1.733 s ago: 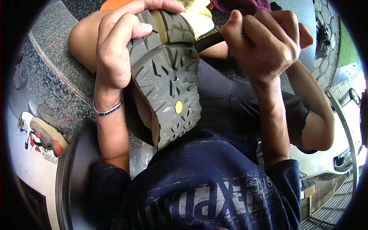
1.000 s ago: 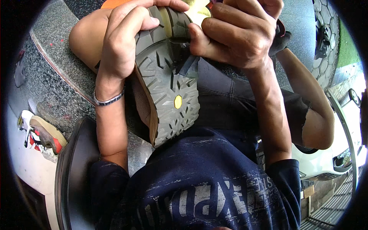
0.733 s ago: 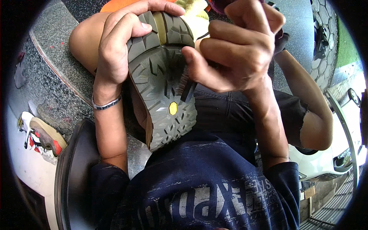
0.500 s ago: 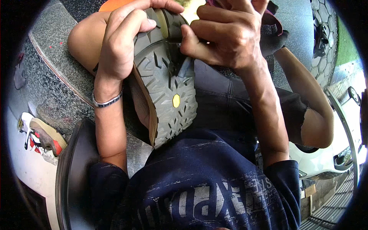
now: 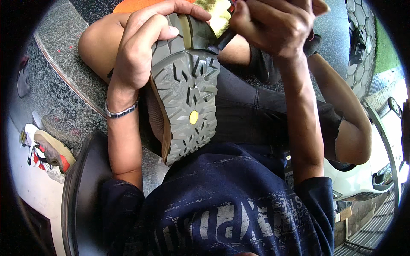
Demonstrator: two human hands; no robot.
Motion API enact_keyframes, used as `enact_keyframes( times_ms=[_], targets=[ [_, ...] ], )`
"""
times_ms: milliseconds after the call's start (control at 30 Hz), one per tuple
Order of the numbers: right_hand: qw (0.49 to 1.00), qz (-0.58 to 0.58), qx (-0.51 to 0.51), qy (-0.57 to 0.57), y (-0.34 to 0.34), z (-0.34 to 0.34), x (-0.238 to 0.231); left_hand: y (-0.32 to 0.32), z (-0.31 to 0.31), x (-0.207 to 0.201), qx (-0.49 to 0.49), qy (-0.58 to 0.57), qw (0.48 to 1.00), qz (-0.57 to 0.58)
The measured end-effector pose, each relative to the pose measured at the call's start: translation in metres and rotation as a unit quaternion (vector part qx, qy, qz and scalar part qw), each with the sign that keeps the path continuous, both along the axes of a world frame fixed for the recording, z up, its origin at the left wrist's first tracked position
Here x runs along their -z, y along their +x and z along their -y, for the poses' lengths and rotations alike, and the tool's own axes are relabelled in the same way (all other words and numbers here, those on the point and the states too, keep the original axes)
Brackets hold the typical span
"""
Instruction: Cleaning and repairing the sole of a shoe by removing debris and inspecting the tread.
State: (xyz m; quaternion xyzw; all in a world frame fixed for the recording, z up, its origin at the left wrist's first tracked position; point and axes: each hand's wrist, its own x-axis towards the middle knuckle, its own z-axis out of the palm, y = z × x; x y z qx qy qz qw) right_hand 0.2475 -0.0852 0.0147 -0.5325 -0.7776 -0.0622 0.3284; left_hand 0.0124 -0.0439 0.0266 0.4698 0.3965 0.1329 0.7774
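My left hand is wrapped round the heel end of a shoe, with its fingers over the top edge. The shoe's grey-black lugged sole faces up toward me and bears a small yellow mark; part of its brown side shows at the left. At the upper right, my right hand is closed round a slim tool with a dark flat blade. The blade's tip lies at the right edge of the heel; its handle is mostly hidden in my fist, so its exact kind is unclear.
Another shoe, brown with a red heel, lies at the left beside white and red material. A yellow cloth-like item and something orange are beyond the held shoe. My bent legs surround it. A white car stands at the right.
My right hand has moved up and right, drawing the blade from the middle of the sole to the heel's edge. The shoe has turned slightly in my left hand.
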Motion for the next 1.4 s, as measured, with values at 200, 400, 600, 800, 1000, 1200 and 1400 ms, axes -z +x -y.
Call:
enact_keyframes(
  times_ms=[200,400,600,800,1000,1200,1400],
  targets=[
    [0.992,-0.103,-0.066,0.016,-0.030,0.032,-0.019,-0.011,-0.002,0.005,0.008,-0.017,0.999,0.049],
    [0.995,-0.064,-0.059,-0.046,-0.026,0.015,-0.009,-0.004,-0.006,0.006,-0.003,0.002,1.000,0.007],
    [0.998,0.044,-0.031,-0.036,-0.043,0.013,-0.056,-0.009,-0.002,0.009,0.007,0.049,0.999,0.012],
    [0.973,-0.216,-0.045,0.063,-0.070,0.012,-0.004,-0.007,-0.005,0.006,0.023,0.053,0.998,0.036],
    [0.990,-0.105,0.023,-0.089,-0.064,0.022,-0.026,-0.007,0.002,0.008,-0.120,-0.047,0.991,-0.028],
    [0.971,0.001,0.102,-0.218,-0.058,0.052,-0.056,0.005,0.003,0.006,-0.047,0.044,0.998,-0.016],
    [0.820,-0.157,0.046,-0.549,-0.048,0.068,-0.076,0.001,0.005,0.002,-0.073,-0.014,0.997,0.007]
  ],
)
